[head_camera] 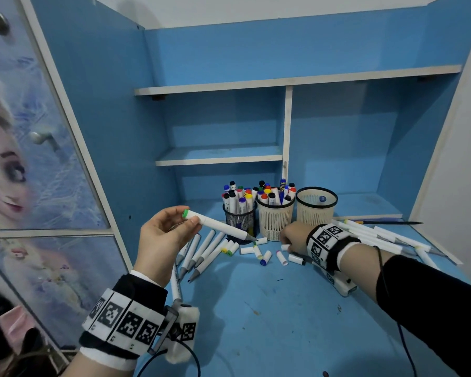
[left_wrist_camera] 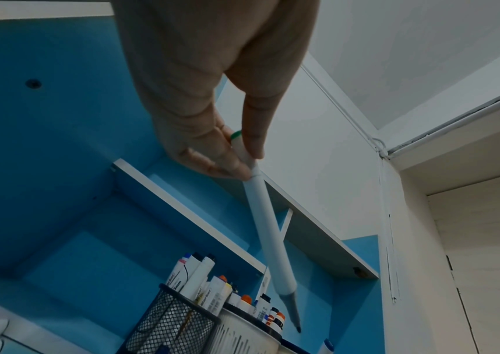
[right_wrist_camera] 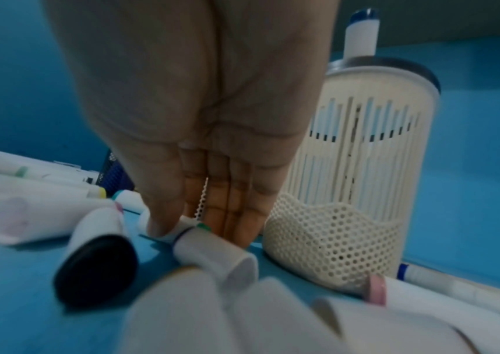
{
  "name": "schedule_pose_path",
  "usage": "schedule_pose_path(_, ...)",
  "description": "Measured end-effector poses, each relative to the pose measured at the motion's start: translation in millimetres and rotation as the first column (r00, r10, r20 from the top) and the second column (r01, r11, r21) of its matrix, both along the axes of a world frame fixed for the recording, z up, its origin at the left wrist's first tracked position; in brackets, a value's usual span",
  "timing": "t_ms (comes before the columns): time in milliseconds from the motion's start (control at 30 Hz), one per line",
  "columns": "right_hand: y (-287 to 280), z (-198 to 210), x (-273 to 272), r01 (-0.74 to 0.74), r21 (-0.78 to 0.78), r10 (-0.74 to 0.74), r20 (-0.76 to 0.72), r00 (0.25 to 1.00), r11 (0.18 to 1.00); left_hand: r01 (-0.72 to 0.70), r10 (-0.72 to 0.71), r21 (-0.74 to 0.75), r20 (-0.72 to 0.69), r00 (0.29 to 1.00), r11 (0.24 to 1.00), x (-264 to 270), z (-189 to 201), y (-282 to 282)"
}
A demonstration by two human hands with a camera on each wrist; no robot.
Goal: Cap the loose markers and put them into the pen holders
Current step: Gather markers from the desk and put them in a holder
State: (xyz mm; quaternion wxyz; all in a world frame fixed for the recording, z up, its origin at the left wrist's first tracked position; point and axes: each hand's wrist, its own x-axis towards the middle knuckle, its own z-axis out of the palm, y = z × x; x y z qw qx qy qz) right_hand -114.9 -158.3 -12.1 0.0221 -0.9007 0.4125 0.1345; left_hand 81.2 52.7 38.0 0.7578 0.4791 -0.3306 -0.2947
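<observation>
Over the left part of the blue desk (head_camera: 269, 317), the left hand (head_camera: 163, 240) holds an uncapped white marker (head_camera: 220, 225) clear of the surface, thumb and fingers (left_wrist_camera: 227, 165) pinching it near its green-ringed back end. The marker's long axis slopes down to the right, so its bare grey tip points toward the loose caps (head_camera: 265, 257) scattered in front of the pen holders. Below that hand, more uncapped markers (head_camera: 201, 254) lie fanned on the desk, tips toward the near edge. Behind the caps stand a black mesh holder (head_camera: 239, 221) and a cream holder (head_camera: 275, 221), both packed with capped markers, then a second cream holder (head_camera: 316, 210) with only one blue-capped marker showing. The right hand (head_camera: 294, 236) is down among the caps at the foot of the cream holders, fingers (right_wrist_camera: 236, 210) straight and pressed together, thumb and fingertips closing on a small white cap (right_wrist_camera: 179, 230); whether it is lifted yet cannot be told. The cap lies to the right of and below the marker's tip, so the capping likely turns on raising it and lining its open mouth up with that sloping axis. Further uncapped markers (head_camera: 375, 235) lie toward the right edge.
</observation>
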Motion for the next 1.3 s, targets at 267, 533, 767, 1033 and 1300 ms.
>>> schedule_pose_path(267,6.7,10.8,-9.8,0.004,0.006,-0.005,0.180,0.984,1.000,-0.050,0.047,-0.047,-0.065,0.997,0.998,4.4,3.3,1.9)
schedule_pose_path(533,57.2,33.8,-45.9,0.065,0.241,-0.236,0.798,0.554,0.968,-0.016,0.013,-0.025,-0.100,0.995,1.000,-16.3,4.8,-6.1)
schedule_pose_path(767,105.4,45.7,-84.0,-0.093,0.472,-0.470,0.882,0.042,0.877,0.042,-0.050,-0.058,-0.151,0.987,0.997,-46.4,8.6,-15.5)
schedule_pose_path(1033,117.1,34.5,-107.6,-0.162,0.593,-0.614,0.752,-0.240,0.789,0.131,-0.147,-0.103,-0.164,0.975,0.986,-75.2,12.0,-20.2)
schedule_pose_path(1300,127.0,32.4,-112.0,-0.254,0.599,-0.650,0.684,-0.332,0.760,0.179,-0.193,-0.095,-0.166,0.967,0.979,-89.0,11.6,-21.1)
